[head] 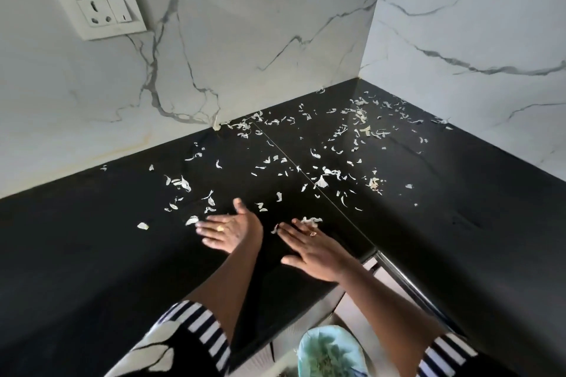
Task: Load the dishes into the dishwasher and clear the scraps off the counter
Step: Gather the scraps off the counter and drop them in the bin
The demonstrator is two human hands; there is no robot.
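Several pale, papery scraps (321, 180) lie scattered over the black corner counter (92, 254), thickest toward the back corner. My left hand (228, 231) hovers low over the counter with its palm turned sideways and fingers spread, a ring on one finger. My right hand (309, 249) lies flat, palm down, fingers apart, its tips touching a small clump of scraps (311, 220). Neither hand holds anything. No dishes or dishwasher are in view.
White marble walls close the counter at the back and right. A wall socket with a switch (101, 9) sits at upper left. Below the counter's front edge a light-green bag or bin (329, 352) holds scraps, beside a drawer with a metal handle (407, 281).
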